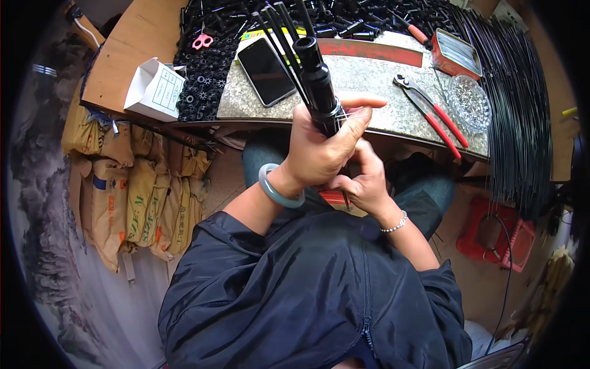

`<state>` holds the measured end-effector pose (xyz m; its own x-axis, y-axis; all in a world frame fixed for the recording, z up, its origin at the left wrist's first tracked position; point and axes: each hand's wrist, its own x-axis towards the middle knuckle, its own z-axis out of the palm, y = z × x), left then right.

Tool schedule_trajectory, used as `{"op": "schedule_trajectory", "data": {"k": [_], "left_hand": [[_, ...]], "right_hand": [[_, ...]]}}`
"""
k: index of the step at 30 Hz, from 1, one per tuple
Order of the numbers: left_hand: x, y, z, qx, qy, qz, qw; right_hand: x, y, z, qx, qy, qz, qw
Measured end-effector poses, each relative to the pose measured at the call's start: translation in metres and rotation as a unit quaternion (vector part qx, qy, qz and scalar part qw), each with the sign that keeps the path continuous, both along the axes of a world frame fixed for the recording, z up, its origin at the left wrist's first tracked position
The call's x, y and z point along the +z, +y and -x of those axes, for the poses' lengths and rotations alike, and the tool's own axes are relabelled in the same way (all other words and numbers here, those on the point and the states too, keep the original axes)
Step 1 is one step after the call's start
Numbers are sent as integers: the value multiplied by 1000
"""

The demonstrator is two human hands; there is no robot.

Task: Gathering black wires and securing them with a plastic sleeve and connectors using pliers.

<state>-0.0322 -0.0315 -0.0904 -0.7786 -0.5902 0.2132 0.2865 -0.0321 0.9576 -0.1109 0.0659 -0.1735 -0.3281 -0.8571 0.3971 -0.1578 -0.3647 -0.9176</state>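
My left hand is closed around a black tubular shaft, which looks like part of an umbrella frame. The shaft points up and away from me, over the table's front edge. Several thin dark ribs run along its left side and fan out at the far end. Fine pale wire shows by the left thumb and forefinger. Just below, my right hand is closed with its thumb and fingers pinched on the thin lower end of the ribs; its grip is partly hidden.
On the grey tabletop lie a phone, red-handled pliers and a glass dish of small metal bits. Long black rods overhang the right edge. A white box, pink scissors and heaped black parts fill the left.
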Motion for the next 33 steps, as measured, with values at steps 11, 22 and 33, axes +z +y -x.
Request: {"op": "schedule_trajectory", "data": {"k": [11, 22, 33], "left_hand": [[8, 12, -1, 132, 77, 144, 978], [2, 9, 3, 207, 43, 185, 960], [-8, 1, -5, 145, 51, 195, 969]], "right_hand": [[106, 2, 9, -276, 351, 87, 890], [100, 2, 8, -234, 405, 211, 858], [96, 11, 7, -4, -255, -96, 962]]}}
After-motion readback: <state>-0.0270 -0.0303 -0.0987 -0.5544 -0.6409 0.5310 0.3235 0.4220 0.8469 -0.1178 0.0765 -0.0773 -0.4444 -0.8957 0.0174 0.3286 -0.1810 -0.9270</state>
